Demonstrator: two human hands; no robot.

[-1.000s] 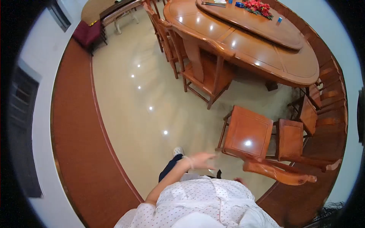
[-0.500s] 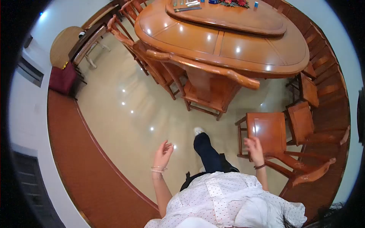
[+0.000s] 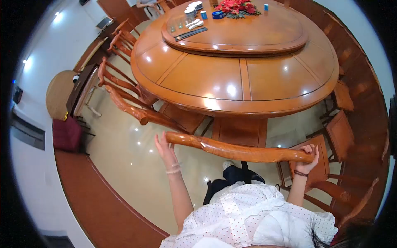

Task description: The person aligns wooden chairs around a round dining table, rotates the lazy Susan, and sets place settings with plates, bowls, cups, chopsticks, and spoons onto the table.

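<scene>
A wooden chair's curved top rail (image 3: 240, 152) stretches across in front of me, its seat (image 3: 240, 131) partly under the round table. My right hand (image 3: 308, 158) is closed around the rail's right end, fingers bent over the top. At the left end, my left hand (image 3: 165, 152) touches the rail with its fingers stretched upward and apart. Most of the chair's back is hidden below the rail.
Ahead is the large round table (image 3: 198, 89) with a raised turntable (image 3: 240, 41). Red flowers (image 3: 237, 7), chopsticks (image 3: 191, 34), white spoons (image 3: 194, 24) and glasses stand on it. More chairs line the left (image 3: 128, 105) and right (image 3: 341, 130); a maroon seat (image 3: 66, 134) is far left.
I have come closer to the table and chair. Both hands, held apart in the air before, have moved forward to the rail's ends, and the right has closed on it.
</scene>
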